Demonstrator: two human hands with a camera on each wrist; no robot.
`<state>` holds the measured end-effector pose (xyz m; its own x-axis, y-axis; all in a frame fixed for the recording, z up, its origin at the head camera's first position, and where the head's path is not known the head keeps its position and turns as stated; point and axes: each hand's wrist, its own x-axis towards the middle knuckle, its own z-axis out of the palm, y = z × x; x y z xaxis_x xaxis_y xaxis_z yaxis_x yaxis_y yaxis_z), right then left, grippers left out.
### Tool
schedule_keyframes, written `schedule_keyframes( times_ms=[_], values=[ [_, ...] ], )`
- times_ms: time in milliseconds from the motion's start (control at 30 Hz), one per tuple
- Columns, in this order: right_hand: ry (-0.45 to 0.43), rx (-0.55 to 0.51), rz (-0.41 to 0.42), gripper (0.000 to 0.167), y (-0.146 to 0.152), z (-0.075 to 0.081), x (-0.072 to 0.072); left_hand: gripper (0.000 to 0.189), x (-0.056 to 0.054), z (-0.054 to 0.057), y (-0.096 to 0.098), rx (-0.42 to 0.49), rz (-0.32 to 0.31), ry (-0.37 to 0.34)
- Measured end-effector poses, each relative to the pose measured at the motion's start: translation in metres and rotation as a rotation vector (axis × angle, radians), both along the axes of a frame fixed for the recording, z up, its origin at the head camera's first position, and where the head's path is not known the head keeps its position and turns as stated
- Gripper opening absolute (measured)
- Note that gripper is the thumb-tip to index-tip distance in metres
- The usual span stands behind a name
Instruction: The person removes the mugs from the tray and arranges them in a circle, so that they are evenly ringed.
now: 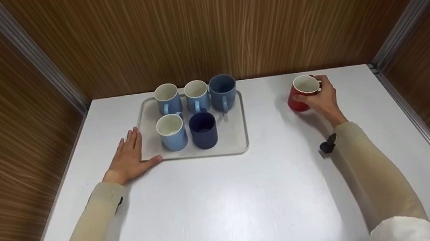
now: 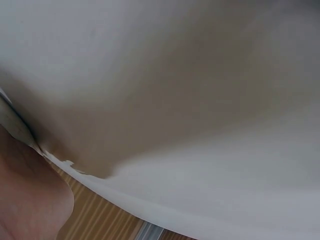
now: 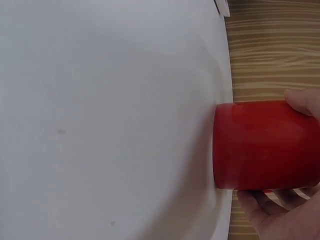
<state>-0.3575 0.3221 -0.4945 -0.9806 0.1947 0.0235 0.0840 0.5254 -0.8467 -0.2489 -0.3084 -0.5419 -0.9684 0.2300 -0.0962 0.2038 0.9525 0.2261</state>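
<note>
At the right of the table, my right hand grips a red mug with a white inside, thumb on the near side and fingers around by the handle. In the right wrist view the red mug is held between thumb and fingers. My left hand lies with straight fingers along the left edge and near left corner of a pale tray. On the tray stand several mugs: light blue ones, a grey-blue mug and a dark navy mug. The left wrist view shows mostly table and part of the hand.
A white table carries everything. Wood-grain panels rise behind it and at both sides, with metal corner strips. The tray stands left of the red mug, with bare tabletop between them.
</note>
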Motion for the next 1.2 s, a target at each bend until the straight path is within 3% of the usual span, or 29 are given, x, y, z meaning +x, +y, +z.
schedule_keyframes(
  times_ms=[200, 367, 700, 967, 1200],
  values=[
    [0.014, 0.003, 0.007, 0.096, 0.000, -0.002, 0.001, 0.128, 0.001, 0.001, 0.000, 0.006, -0.001, 0.005],
    [0.026, 0.040, 0.008, 0.105, 0.000, 0.001, 0.005, 0.128, 0.002, 0.002, 0.002, 0.002, 0.002, -0.017],
    [0.162, 0.170, -0.017, 0.110, -0.020, 0.033, 0.018, 0.129, -0.001, 0.000, 0.000, -0.007, 0.013, -0.030],
    [0.277, 0.121, 0.132, 0.104, -0.063, 0.045, 0.028, 0.128, -0.004, 0.001, 0.000, -0.013, 0.013, -0.028],
    [0.267, 0.156, 0.255, 0.103, -0.112, 0.040, 0.039, 0.130, -0.003, -0.003, 0.001, -0.011, 0.023, -0.042]
  ],
)
